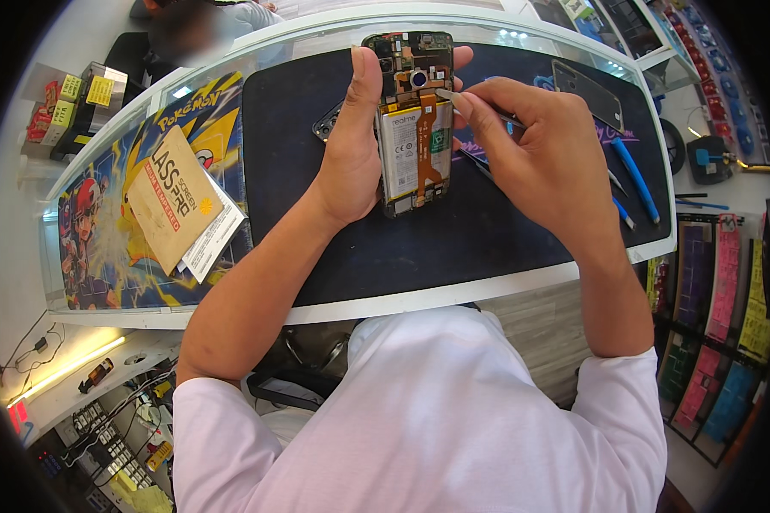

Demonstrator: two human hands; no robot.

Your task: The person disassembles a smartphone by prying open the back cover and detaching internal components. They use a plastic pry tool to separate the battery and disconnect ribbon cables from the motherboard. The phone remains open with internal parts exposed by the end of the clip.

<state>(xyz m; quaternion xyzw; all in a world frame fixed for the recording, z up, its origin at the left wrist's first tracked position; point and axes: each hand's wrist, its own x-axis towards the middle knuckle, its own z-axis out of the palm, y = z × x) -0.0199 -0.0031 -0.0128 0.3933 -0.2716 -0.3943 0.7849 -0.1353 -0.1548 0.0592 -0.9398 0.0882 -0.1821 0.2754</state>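
My left hand is wrapped round an opened smartphone, held upright above the dark mat, thumb along its left edge and fingertips showing at its right. Its back is off, baring the silver battery, the circuit board, a round camera lens and an orange flex cable running down over the battery. Pinched in my right hand is a slim metal tool that looks like tweezers. The tip of the tool reaches the upper end of the flex cable, just below the lens.
Blue-handled tools and a dark phone back cover lie right on the mat. Behind my left hand, a phone part is partly hidden. A brown envelope rests on the colourful left mat. A person sits across the counter.
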